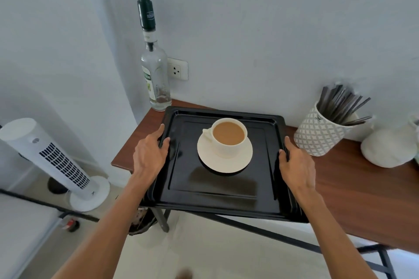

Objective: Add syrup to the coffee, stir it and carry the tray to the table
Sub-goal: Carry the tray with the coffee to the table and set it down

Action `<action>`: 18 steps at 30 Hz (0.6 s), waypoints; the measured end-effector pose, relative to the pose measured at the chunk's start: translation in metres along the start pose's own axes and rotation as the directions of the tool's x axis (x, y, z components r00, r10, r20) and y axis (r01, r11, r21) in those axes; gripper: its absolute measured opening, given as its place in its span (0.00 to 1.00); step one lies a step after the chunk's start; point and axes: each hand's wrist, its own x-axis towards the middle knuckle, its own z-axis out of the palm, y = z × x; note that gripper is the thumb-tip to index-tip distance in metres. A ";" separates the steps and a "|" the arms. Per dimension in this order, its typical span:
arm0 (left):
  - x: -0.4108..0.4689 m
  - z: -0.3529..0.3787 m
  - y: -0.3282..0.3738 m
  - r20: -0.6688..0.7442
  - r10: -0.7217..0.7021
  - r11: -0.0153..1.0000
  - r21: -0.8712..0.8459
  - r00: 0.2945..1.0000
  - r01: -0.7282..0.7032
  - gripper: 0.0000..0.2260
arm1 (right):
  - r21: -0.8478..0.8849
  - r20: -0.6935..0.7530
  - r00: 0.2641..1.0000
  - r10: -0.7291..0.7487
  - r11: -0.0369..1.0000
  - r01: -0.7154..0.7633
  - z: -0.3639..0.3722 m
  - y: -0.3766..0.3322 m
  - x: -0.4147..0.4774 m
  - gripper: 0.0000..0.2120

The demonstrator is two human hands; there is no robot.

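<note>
A black tray [217, 197] overhangs the near edge of a brown wooden table [353, 190]. On it a white cup [229, 137] of milky coffee stands upright on a white saucer [224, 161], a little behind the tray's middle. My left hand [149, 154] grips the tray's left rim, thumb inside. My right hand [297, 165] grips the right rim the same way. A clear syrup bottle [155, 75] with a dark pump top stands at the table's back left corner, just behind the tray.
A patterned white holder [319, 133] full of dark stir sticks stands right of the tray, with a white round pot [385, 147] beyond it. A white tower fan [52, 161] stands on the floor at the left. A wall socket [178, 68] is behind the bottle.
</note>
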 end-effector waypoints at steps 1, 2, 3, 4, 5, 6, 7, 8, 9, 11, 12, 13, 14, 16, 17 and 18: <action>-0.004 -0.004 -0.003 -0.014 -0.005 1.000 -0.001 1.000 0.005 0.22 | 0.009 0.003 1.000 -0.012 1.000 0.012 0.000 -0.002 -0.001 0.23; -0.009 -0.007 -0.006 -0.031 -0.009 1.000 -0.002 0.999 0.009 0.22 | 0.020 0.009 1.000 -0.025 0.999 0.025 -0.001 -0.004 -0.003 0.23; -0.013 -0.011 -0.009 -0.049 -0.013 1.000 -0.004 0.999 0.012 0.22 | 0.033 0.016 0.999 -0.039 0.999 0.039 0.000 -0.007 -0.004 0.23; -0.018 -0.015 -0.013 -0.065 -0.017 1.000 -0.007 0.998 0.017 0.22 | 0.047 0.024 0.998 -0.055 0.997 0.054 -0.001 -0.010 -0.006 0.24; -0.023 -0.020 -0.017 -0.081 -0.022 1.000 -0.012 0.996 0.021 0.22 | 0.059 0.031 0.997 -0.076 0.996 0.074 -0.001 -0.013 -0.007 0.24; -0.029 -0.025 -0.020 -0.093 -0.029 1.000 -0.014 0.995 0.027 0.22 | 0.068 0.035 0.994 -0.100 0.993 0.097 -0.001 -0.017 -0.008 0.24; -0.034 -0.031 -0.024 -0.102 -0.039 0.999 -0.014 0.994 0.038 0.22 | 0.074 0.038 0.991 -0.127 0.990 0.124 -0.001 -0.021 -0.010 0.24; -0.039 -0.036 -0.028 -0.109 -0.050 0.999 -0.011 0.993 0.050 0.22 | 0.079 0.041 0.987 -0.153 0.986 0.150 0.000 -0.025 -0.012 0.23; -0.045 -0.042 -0.032 -0.118 -0.063 0.998 -0.004 0.991 0.063 0.22 | 0.085 0.045 0.983 -0.180 0.981 0.175 0.000 -0.030 -0.013 0.23; -0.058 -0.055 -0.041 -0.152 -0.094 0.995 0.005 0.984 0.096 0.22 | 0.099 0.058 0.971 -0.232 0.969 0.226 0.002 -0.040 -0.018 0.23; -0.066 -0.062 -0.045 -0.175 -0.111 0.994 0.002 0.978 0.113 0.22 | 0.105 0.065 0.964 -0.257 0.963 0.249 0.003 -0.046 -0.020 0.23; -0.074 -0.069 -0.050 -0.200 -0.128 0.991 0.002 0.971 0.131 0.22 | 0.113 0.070 0.957 -0.281 0.956 0.272 0.005 -0.051 -0.022 0.23; -0.082 -0.076 -0.054 -0.226 -0.143 0.989 0.007 0.964 0.149 0.22 | 0.122 0.076 0.950 -0.304 0.948 0.294 0.006 -0.057 -0.024 0.23; -0.099 -0.091 -0.063 -0.272 -0.177 0.982 0.013 0.946 0.187 0.22 | 0.143 0.099 0.932 -0.348 0.932 0.332 0.011 -0.071 -0.030 0.23; -0.107 -0.097 -0.068 -0.291 -0.190 0.979 0.013 0.938 0.203 0.21 | 0.152 0.110 0.924 -0.366 0.925 0.349 0.013 -0.078 -0.033 0.23; -0.115 -0.104 -0.073 -0.303 -0.203 0.976 0.013 0.931 0.217 0.21 | 0.161 0.117 0.915 -0.385 0.917 0.365 0.016 -0.086 -0.037 0.23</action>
